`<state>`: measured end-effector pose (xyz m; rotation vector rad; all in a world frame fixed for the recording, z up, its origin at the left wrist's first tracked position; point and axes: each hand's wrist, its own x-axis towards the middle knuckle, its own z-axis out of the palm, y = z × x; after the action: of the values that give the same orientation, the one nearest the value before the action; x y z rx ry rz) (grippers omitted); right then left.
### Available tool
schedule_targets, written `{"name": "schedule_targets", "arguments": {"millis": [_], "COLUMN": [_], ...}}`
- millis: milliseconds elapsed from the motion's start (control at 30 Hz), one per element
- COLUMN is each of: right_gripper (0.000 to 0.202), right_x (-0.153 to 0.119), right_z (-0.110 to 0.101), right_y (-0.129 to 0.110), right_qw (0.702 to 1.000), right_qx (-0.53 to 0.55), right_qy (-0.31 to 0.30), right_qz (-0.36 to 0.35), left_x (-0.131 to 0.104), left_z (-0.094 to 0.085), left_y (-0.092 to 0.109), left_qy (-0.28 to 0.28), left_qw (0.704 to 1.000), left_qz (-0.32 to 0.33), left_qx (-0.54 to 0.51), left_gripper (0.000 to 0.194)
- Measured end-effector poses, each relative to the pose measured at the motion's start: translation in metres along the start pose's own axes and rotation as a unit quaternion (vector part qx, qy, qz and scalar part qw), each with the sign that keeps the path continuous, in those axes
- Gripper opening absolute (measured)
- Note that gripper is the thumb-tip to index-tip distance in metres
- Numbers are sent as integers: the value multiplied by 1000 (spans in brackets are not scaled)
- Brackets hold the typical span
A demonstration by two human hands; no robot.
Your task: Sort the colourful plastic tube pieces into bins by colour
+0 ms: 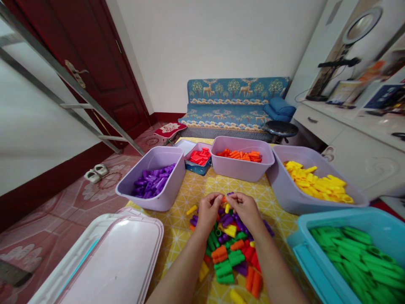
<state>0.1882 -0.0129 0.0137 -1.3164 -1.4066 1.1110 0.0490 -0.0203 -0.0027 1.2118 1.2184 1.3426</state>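
Both hands meet over a mixed pile of plastic pieces (pixel 225 267) in purple, green, orange, red and yellow on a yellow patterned cloth (pixel 177 228). My left hand (pixel 210 210) and my right hand (pixel 245 209) have their fingertips closed around a small orange piece (pixel 224 199), mostly covered by the fingers. Just below the fingertips is a yellow piece (pixel 227 208); whether it is joined to the orange one cannot be made out. Another yellow piece (pixel 191 210) lies left of my left hand.
Around the pile stand bins of purple (pixel 126 185), red (pixel 198 169), orange (pixel 242 171), yellow (pixel 284 198) and green pieces (pixel 319 253). White lids (pixel 117 261) lie at the left front. Behind are a sofa (pixel 230 112) and a black stool (pixel 280 128).
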Motion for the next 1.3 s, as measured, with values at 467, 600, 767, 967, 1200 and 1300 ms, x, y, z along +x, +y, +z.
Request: {"name": "schedule_targets", "arguments": {"millis": [467,600,767,967,1200,1300], "right_gripper": [39,42,22,22,15,17], "right_x": [1,1,1,2,-1,-2], "right_z": [-8,-2,-1,-7,-16,-13], "right_y": [17,16,9,9,10,7], "right_qw": [992,985,988,992,983,985], "right_qx": [-97,-162,-133,-118,-166,-152], "right_qy": [-51,-27,-10,-16,-70,-74], "right_qz": [-57,-61,-79,-42,-35,-40], "left_x": [-1,-3,-5,-3,-2,-3], "left_z": [0,4,3,1,-1,0], "left_y": [3,1,1,-2,5,7], "left_qy": [-3,-35,-39,-18,61,58], "left_qw": [993,992,991,997,998,996], "left_qz": [18,22,52,30,19,32], "left_qx": [113,123,120,68,-23,-59], "left_gripper": [23,37,41,25,19,19]}}
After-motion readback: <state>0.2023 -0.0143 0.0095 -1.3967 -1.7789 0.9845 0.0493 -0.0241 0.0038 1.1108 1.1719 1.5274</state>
